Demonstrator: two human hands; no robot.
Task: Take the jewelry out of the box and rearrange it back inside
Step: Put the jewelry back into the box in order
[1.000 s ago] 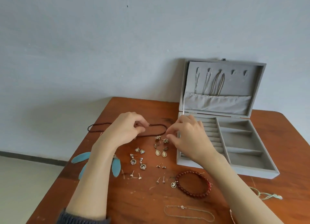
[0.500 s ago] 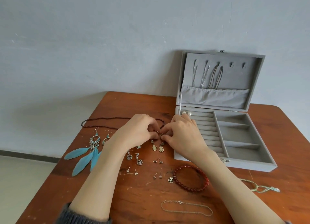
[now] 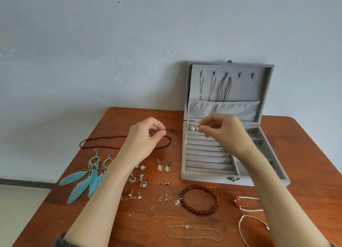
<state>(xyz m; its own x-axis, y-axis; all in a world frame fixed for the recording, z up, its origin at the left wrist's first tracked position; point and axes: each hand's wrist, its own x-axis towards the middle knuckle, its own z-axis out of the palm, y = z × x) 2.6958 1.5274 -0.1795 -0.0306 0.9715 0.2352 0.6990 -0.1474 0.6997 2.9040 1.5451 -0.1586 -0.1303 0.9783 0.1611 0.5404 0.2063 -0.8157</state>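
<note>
The grey jewelry box (image 3: 207,177) stands open at the back right of the table, with chains (image 3: 214,88) hanging in its lid and a pair of pearl studs (image 3: 194,129) in the top ring slot. My right hand (image 3: 224,133) is over the ring slots and pinches a small earring (image 3: 199,125) next to the pearls. My left hand (image 3: 146,137) is raised over the dark bead necklace (image 3: 103,140) and pinches a small earring by its thin post (image 3: 164,130).
Spread on the wooden table (image 3: 305,172) are blue feather earrings (image 3: 83,180), teardrop earrings (image 3: 163,166), several small studs (image 3: 148,191), a red bead bracelet (image 3: 199,199), a thin chain bracelet (image 3: 194,233) and cord bracelets (image 3: 248,204) at the right.
Both hands have lifted from the earrings left of the box, each with a small earring. The right hand moved right over the box's top slot; the left rose above the necklace.
</note>
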